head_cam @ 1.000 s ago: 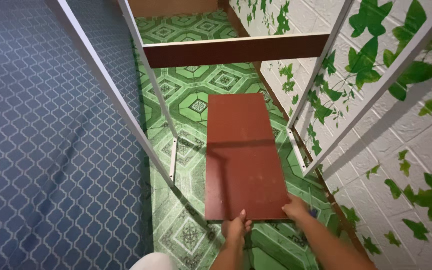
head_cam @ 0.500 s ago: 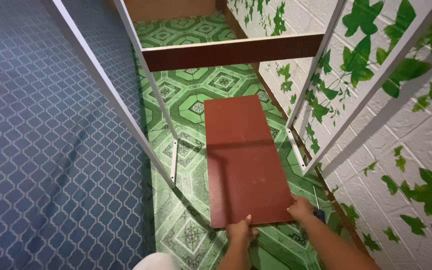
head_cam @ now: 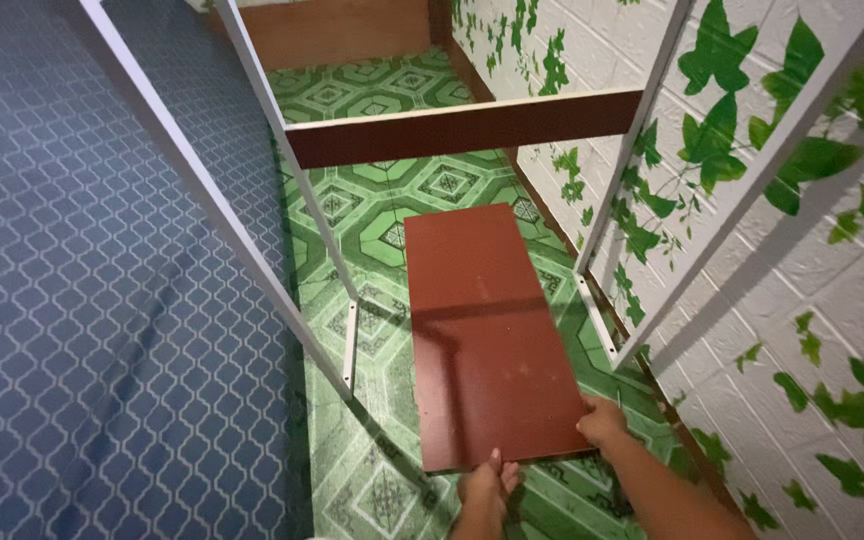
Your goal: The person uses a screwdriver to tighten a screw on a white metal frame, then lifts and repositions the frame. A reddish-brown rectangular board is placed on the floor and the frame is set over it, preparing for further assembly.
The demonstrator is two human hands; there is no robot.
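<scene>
A reddish-brown rectangular wooden board (head_cam: 482,330) is held flat above the green patterned floor, its long side pointing away from me. My left hand (head_cam: 485,488) grips its near edge from below, thumb on top. At the near right corner my right hand (head_cam: 604,420) holds the board too. The board sits between the white metal posts of a rack frame (head_cam: 292,300). A second brown board (head_cam: 462,130) lies across the frame higher up, farther from me.
A blue patterned mat (head_cam: 82,300) covers the floor at left. A white brick-look wall with green leaf prints (head_cam: 802,260) runs along the right. White slanted posts (head_cam: 642,140) stand on both sides of the board. A brown baseboard (head_cam: 342,30) closes the far end.
The board has slid a little farther away and to the left, and both hands have moved with it. The view has tilted slightly.
</scene>
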